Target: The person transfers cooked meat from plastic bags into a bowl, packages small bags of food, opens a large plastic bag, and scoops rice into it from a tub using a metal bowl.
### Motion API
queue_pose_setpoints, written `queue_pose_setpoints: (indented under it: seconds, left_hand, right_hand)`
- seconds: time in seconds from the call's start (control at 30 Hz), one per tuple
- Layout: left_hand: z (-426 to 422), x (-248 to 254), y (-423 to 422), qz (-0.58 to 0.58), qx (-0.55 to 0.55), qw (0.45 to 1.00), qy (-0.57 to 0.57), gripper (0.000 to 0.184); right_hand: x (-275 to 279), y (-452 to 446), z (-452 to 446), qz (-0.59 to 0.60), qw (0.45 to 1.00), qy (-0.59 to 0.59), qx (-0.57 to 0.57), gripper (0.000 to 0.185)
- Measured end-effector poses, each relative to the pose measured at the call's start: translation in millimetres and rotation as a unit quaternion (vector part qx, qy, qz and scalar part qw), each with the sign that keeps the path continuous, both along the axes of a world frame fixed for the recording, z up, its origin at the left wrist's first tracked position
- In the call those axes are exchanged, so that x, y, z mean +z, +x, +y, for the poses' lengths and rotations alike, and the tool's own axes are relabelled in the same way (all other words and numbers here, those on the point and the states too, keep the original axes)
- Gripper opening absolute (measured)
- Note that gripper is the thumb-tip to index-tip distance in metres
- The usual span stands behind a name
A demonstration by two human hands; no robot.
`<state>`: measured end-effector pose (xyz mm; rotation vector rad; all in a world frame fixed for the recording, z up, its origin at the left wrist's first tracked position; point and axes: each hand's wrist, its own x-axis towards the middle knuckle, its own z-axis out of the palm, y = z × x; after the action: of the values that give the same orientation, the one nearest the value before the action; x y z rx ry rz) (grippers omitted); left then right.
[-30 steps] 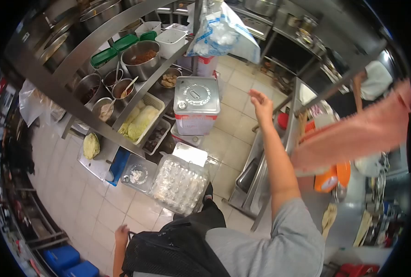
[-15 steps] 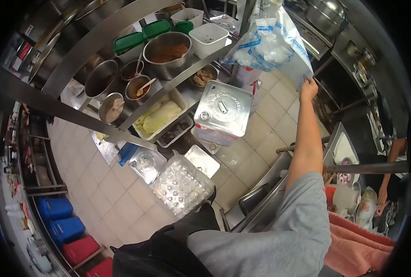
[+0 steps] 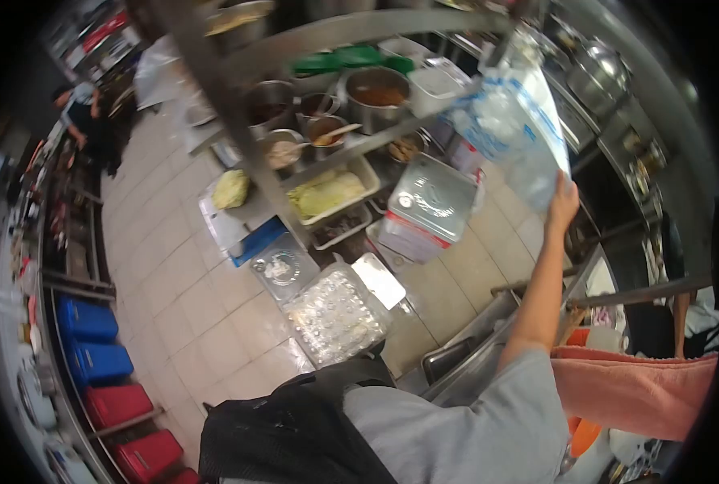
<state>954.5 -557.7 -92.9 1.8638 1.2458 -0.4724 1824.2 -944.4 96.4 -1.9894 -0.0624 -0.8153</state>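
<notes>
Your right hand [image 3: 564,206] is at the far right, fingers pinching the lower edge of the blue-printed plastic bag [image 3: 497,117] near the steel rack [image 3: 250,145]. Left hand out of view, can't tell its state. Reads as gripping; any pull calls for a secure pinch.

Commercial kitchen, as shown by its metal fittings and bulk food. Round stainless-steel pots of sauce [image 3: 380,97] stand on a metal rack [image 3: 254,153], near a white rectangular plastic tub of pale green cabbage [image 3: 333,194]. A large square metal tin with a silver lid [image 3: 430,199] stands on the beige tiled floor [image 3: 206,298]; blue lidded plastic bins [image 3: 105,363] and red lidded plastic bins [image 3: 119,405] line one side.
</notes>
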Motion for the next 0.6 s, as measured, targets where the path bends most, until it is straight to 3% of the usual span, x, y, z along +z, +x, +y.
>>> queue_pose_setpoints:
  seconds: [0.03,0.13,0.2,0.33,0.4,0.47,0.53,0.6]
  left_hand:
    - [1.6,-3.2,-13.4,-0.012,0.001,1.000,0.003,0.031]
    - [3.5,-14.4,-57.7,-0.052,0.008,0.998,0.016,0.032]
    - [1.7,-22.1,-91.6,-0.074,0.015,0.997,0.024,0.032]
    - [2.8,-46.0,-161.8,-0.111,0.027,0.993,0.038,0.033]
    - [0.6,-69.0,-203.9,-0.120,0.057,0.990,0.043,0.033]
    - [3.0,-100.0,-251.9,-0.120,0.117,0.985,0.040,0.035]
    - [-5.8,-128.5,-303.6,-0.114,0.182,0.976,0.031,0.038]
    - [-28.8,-132.4,-344.9,-0.035,0.122,0.990,0.067,0.038]
  right_hand:
    - [-0.6,-1.2,0.2,-0.024,0.997,0.047,0.059,0.036]
    - [8.2,-12.8,5.0,-0.070,0.992,0.009,0.102,0.029]
    - [9.9,-19.2,17.6,-0.015,0.982,0.101,0.162,0.025]
    - [15.8,-84.6,47.8,0.079,0.993,-0.084,0.040,0.024]
    - [-5.8,-112.3,55.8,0.077,0.973,-0.217,-0.024,0.027]
    - [-25.4,-154.7,75.4,0.129,0.951,-0.278,-0.051,0.028]
    - [-71.0,-194.6,97.2,0.162,0.947,-0.276,-0.037,0.026]
    - [-124.6,-212.1,118.4,0.200,0.952,-0.229,0.042,0.023]
